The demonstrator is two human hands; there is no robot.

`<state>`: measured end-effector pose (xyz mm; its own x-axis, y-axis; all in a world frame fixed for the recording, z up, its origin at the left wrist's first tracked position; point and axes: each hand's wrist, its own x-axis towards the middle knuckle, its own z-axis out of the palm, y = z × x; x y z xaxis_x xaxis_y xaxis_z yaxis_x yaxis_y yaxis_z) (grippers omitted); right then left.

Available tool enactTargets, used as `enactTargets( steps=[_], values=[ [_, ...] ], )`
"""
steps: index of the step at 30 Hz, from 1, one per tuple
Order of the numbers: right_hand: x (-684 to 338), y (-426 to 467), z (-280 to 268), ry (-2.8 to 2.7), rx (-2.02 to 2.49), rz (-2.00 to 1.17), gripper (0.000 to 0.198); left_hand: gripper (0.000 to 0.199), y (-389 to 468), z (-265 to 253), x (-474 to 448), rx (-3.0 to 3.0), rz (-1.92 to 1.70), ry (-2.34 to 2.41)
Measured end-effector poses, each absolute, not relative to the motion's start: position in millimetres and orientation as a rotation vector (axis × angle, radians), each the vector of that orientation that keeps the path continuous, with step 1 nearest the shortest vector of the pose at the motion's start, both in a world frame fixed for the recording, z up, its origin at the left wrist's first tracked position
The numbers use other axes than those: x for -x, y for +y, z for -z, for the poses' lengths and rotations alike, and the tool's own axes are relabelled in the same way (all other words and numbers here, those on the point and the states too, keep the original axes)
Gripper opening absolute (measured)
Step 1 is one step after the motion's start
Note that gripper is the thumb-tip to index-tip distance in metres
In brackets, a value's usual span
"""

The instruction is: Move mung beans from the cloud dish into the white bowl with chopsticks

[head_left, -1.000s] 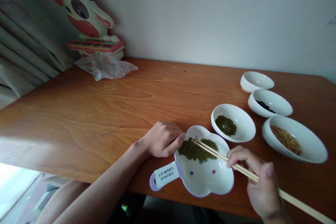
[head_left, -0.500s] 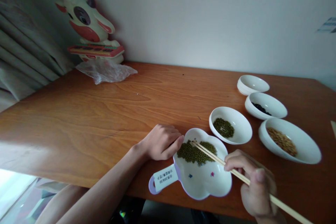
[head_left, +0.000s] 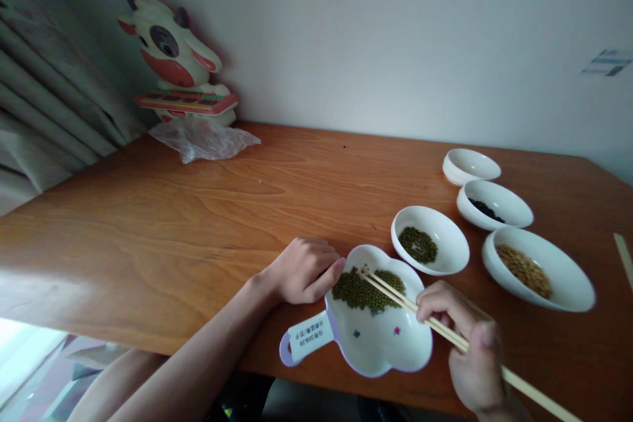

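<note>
A white flower-shaped bowl (head_left: 376,349) with a lilac rim and a labelled handle sits at the table's front edge. Green mung beans (head_left: 363,293) lie in its far half. My left hand (head_left: 304,270) is closed at the bowl's left rim, its thumb on the edge and its other fingertips hidden. Wooden chopsticks (head_left: 440,328) are gripped in my right hand (head_left: 469,343), over the bowl's right side. Their tips are close together among the beans near the far rim; whether a bean is between them I cannot tell.
Beyond the flower-shaped bowl stands a white bowl of mung beans (head_left: 451,250). Farther right are a bowl of tan grains (head_left: 568,277), one with dark pieces (head_left: 514,204) and another white bowl (head_left: 472,161). A cow-shaped toy keyboard (head_left: 188,99) and clear plastic bag (head_left: 208,142) sit back left.
The view has shifted slightly, so the toy and bowls appear a little lower. Both hands keep nearly the same place at the flower-shaped bowl; the chopstick tips remain among the beans.
</note>
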<state>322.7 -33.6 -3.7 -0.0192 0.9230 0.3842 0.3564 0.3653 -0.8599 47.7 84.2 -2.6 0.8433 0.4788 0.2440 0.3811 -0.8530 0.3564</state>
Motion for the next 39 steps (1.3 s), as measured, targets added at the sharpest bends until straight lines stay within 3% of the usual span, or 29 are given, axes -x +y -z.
enactTargets(
  steps=[21,31,39],
  values=[
    [-326.6,-38.8,6.0,-1.406,1.134,-0.678,0.073,0.039,84.0,0.9,-47.3,-2.711,-0.437,0.684],
    [-327.1,-35.3,-20.3,-1.621,1.314,-0.715,0.022,0.038,83.5,-0.2,-47.7,-2.712,-0.458,0.675],
    [-301.0,-27.4,-39.4,-1.805,1.189,-0.717,0.011,0.039,84.2,0.4,-48.4,-2.716,-0.458,0.655]
  ],
)
